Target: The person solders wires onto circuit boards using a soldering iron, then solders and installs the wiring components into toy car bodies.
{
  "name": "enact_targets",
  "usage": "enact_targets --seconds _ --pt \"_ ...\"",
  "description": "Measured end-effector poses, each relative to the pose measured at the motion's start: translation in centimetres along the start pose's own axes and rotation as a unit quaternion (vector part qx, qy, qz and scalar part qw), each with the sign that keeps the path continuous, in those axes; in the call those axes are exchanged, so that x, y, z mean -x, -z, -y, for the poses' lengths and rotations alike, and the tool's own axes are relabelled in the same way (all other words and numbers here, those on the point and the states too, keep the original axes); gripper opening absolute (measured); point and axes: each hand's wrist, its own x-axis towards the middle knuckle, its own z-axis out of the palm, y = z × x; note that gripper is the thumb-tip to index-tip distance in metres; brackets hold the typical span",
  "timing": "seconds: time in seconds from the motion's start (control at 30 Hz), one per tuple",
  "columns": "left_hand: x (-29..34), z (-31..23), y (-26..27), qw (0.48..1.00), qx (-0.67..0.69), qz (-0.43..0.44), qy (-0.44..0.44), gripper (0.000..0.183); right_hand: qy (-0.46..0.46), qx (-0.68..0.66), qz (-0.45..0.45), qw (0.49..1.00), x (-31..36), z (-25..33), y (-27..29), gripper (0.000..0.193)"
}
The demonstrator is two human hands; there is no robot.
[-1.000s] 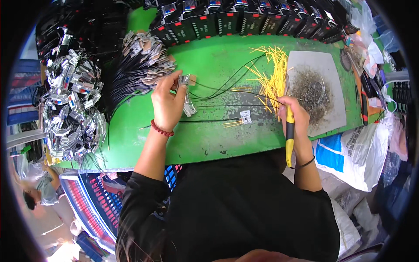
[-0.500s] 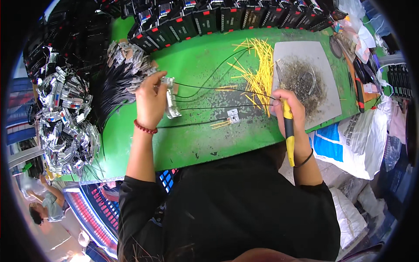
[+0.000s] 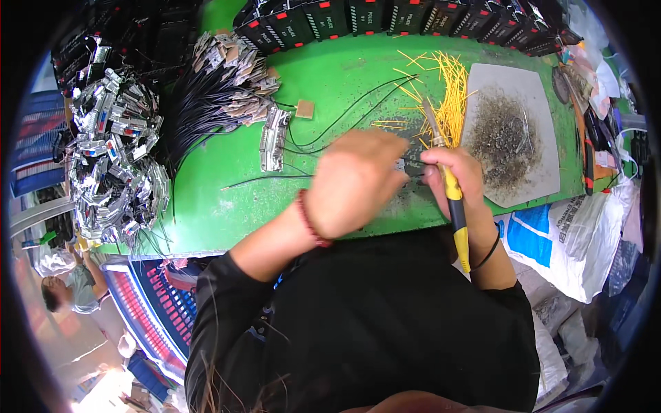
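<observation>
Your right hand (image 3: 471, 177) grips the soldering iron (image 3: 455, 203); I can't tell what your left hand (image 3: 354, 180) holds. Tilting that tip could scorch the yellow wires (image 3: 452, 96).

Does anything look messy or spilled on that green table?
Yes, dark specks are scattered over the grey board on the right, making it look dirty. Beside it, thin yellow strands lie in a loose heap, some sticking out sideways.

Green tabletop (image 3: 344, 72), black boxes (image 3: 368, 17) with red marks at 12 o'clock, yellow strips (image 3: 452, 96) between 1 and 2, grey board (image 3: 485, 79) speckled dark at 2, yellow-and-black soldering iron (image 3: 451, 184) at 3, silver pile (image 3: 113, 172) at 9, silver strip (image 3: 275, 140) at 11
</observation>
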Motion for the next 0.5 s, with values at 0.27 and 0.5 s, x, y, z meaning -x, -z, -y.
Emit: enact_targets --seconds 0.27,0.5 --pt "-0.5 1.0 -3.1 0.988 0.134 0.026 0.079 0.019 -0.185 -0.199 -0.082 0.959 2.0 -0.1 0.2 0.025" --pt "-0.4 1.5 -3.3 0.99 0.134 -0.016 -0.044 0.018 -0.144 -0.156 -0.045 0.976 1.4 -1.1 -1.3 0.024"
